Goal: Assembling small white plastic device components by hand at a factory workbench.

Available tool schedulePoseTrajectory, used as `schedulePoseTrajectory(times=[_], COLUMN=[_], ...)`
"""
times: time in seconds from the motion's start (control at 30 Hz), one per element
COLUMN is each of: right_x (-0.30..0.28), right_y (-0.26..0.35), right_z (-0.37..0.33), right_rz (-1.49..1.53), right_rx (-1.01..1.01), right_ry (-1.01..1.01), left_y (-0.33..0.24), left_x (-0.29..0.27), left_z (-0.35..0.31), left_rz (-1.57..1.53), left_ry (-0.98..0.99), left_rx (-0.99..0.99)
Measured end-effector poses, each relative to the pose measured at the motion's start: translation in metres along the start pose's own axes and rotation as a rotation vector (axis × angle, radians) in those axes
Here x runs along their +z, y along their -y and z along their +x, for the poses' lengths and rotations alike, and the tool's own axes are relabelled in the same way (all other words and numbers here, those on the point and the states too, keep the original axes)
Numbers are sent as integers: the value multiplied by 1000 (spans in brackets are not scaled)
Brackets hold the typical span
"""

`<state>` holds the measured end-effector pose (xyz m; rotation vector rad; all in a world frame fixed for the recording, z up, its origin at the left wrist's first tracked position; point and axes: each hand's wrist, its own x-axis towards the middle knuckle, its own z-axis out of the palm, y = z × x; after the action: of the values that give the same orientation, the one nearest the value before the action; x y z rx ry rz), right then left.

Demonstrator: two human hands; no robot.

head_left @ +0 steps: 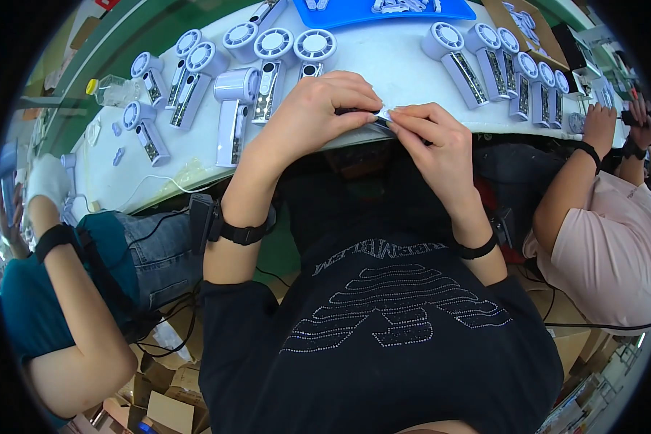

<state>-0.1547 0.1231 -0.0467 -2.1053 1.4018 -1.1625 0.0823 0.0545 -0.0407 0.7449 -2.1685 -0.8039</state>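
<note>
My left hand [324, 107] and my right hand [435, 132] meet at the front edge of the white table. Between their fingertips is a slim dark part [380, 121] with a small whitish piece on it; its exact kind is too small to make out. The left fingers are closed around its left end, while the right thumb and fingers pinch at the whitish end. Just left of my left hand stands a pale lavender handheld fan [235, 108]. Behind that hand, another fan [315, 46] is partly covered by it.
Several handheld fans with exposed circuit boards stand left and right [458, 65]. A blue tray [369, 16] and a cardboard box [550, 45] hold small parts at the back. A clear bottle [116, 92] lies far left. Co-workers sit on both sides, a gloved hand [49, 179] at left.
</note>
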Motion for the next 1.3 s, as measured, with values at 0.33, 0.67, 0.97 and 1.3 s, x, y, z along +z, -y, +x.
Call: schedulePoseTrajectory(times=[0.33, 0.67, 0.97, 1.3], right_x=[-3, -2, -7, 5], right_y=[2, -2, -7, -8], right_z=[0, -2, -5, -16], right_rz=[15, 74, 12, -96], right_rx=[-5, -8, -102, -163], right_ry=[29, 35, 85, -13], left_y=[1, 2, 1, 1], left_x=[-9, -7, 2, 6], left_z=[-2, 0, -3, -4], left_rz=[46, 86, 193, 233], left_ry=[82, 83, 32, 47], left_rx=[19, 33, 137, 121])
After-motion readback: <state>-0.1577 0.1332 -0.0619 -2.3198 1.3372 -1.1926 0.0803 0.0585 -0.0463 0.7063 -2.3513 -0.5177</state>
